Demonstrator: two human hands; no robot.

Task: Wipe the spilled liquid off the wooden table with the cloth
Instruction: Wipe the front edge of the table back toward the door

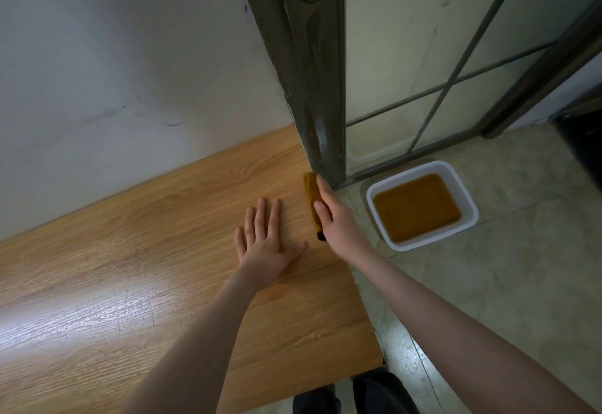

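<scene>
Cloth (312, 200), mustard-yellow and folded into a narrow strip, lies at the right edge of the wooden desk (169, 250), at about one o'clock from the left hand (265, 241). The right hand (335, 218) grips it from the right side, thumb and fingers curled round the strip, forefinger stretched along its far end. The left hand lies flat on the desk, fingers straight and spread. On the floor (508, 283) at three o'clock stands a white tub (469, 198) of brown liquid, beside a dark door frame (312, 71).
</scene>
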